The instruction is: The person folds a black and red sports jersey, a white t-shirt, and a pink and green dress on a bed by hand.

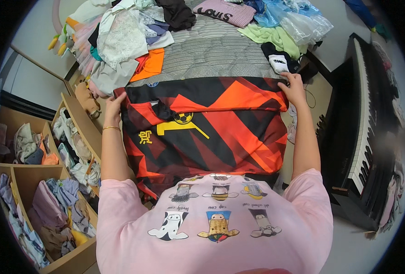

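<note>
A black, red and orange sports jersey (220,132) with yellow markings is spread out in front of me, its near part hanging down close to my body. My left hand (114,106) pinches its far left corner. At the far right corner, the fingers of my right hand (293,87) are closed on the fabric. The jersey's far edge lies along the near end of a grey quilted mattress (207,50). A dark collar (163,111) shows on the left part of the garment, which looks partly folded over.
Clothes heaps with a white lace garment (120,41), a pink knit top (225,11) and a light green cloth (275,39) lie on the mattress. Wooden drawers (81,132) full of clothes stand open at left. A black piano (348,137) stands at right.
</note>
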{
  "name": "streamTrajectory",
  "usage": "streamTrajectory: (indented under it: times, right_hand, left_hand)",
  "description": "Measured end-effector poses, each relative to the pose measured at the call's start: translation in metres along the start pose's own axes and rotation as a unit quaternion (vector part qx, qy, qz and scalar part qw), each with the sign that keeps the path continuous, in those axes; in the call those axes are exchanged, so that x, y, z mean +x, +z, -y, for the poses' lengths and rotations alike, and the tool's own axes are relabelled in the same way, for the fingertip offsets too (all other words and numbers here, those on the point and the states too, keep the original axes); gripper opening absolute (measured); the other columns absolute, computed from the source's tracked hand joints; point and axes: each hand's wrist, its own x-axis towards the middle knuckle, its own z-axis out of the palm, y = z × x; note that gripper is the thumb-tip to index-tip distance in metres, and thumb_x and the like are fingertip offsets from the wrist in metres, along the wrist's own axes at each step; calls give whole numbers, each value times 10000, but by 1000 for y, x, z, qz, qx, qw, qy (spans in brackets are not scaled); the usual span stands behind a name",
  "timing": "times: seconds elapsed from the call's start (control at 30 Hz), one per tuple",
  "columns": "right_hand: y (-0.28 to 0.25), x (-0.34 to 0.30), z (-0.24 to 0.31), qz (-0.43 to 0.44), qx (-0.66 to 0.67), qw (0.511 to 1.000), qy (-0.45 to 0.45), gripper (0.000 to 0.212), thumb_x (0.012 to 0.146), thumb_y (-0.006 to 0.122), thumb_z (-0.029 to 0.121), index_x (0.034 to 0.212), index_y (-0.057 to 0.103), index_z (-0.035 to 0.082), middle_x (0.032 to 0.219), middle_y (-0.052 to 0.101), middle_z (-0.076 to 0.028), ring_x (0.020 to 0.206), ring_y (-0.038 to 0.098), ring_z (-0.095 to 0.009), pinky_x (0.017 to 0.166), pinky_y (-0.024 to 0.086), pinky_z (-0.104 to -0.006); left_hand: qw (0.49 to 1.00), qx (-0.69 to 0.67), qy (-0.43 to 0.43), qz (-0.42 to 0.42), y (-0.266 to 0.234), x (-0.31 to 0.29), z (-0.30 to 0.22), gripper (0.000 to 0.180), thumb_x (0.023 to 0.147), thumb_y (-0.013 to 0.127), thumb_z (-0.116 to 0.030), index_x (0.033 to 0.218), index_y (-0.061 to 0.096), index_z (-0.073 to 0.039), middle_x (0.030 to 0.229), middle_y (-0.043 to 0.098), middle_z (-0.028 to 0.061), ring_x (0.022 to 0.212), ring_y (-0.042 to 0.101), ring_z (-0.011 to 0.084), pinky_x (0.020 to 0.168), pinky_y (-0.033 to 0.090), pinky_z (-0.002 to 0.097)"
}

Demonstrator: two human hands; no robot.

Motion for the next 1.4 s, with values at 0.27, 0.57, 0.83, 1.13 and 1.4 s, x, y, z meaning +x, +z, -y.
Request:
streamTrajectory:
  times: [0.27, 0.57, 0.83, 1.13, 1.4]
  right_hand:
    - [-25, 26, 8, 100, 5, 995, -23, 277, 895, 737, 178, 1011, 539, 23, 839, 594, -167, 753, 571, -301, 732, 479, -397]
    - [5, 112, 4, 19, -34, 996, -80, 299, 933, 718, 258, 1075, 576, 36, 921, 645, -177, 861, 638, -332, 807, 502, -396]
    - [11, 102, 5, -58, -24, 994, -86, 392, 930, 720, 217, 1254, 599, 32, 1144, 682, -159, 1059, 656, -311, 944, 503, -395]
    - [-5, 27, 57, -20, -128, 978, -164, 472, 897, 705, 97, 1357, 617, 157, 1370, 567, -132, 1285, 509, -370, 1100, 409, -444]
    - [-8, 108, 25, -38, -156, 962, -220, 293, 799, 811, 183, 1085, 750, 170, 1309, 612, -130, 1261, 511, -375, 1067, 411, -463]
  left_hand:
    - [958, 270, 73, 63, -15, -23, -38, 343, 904, 796, -228, 1124, 673, 3, 948, 677, 29, 817, 610, 142, 757, 510, 316]
    - [936, 80, 342, 31, 12, 51, -82, 274, 948, 737, -168, 1140, 657, 11, 1088, 711, 70, 987, 646, 145, 893, 501, 283]
    - [901, 268, 258, -222, 4, 47, -42, 403, 867, 789, -268, 1135, 663, 7, 1142, 689, 171, 1061, 658, 291, 928, 513, 400]
    - [746, 421, 516, -15, 46, -28, -86, 413, 803, 750, -99, 1211, 695, -130, 1244, 643, 98, 1183, 584, 318, 1015, 470, 425]
    - [654, 597, 462, 53, 49, 41, -130, 447, 770, 815, -178, 1204, 735, -252, 1305, 621, 30, 1290, 500, 312, 1066, 400, 509]
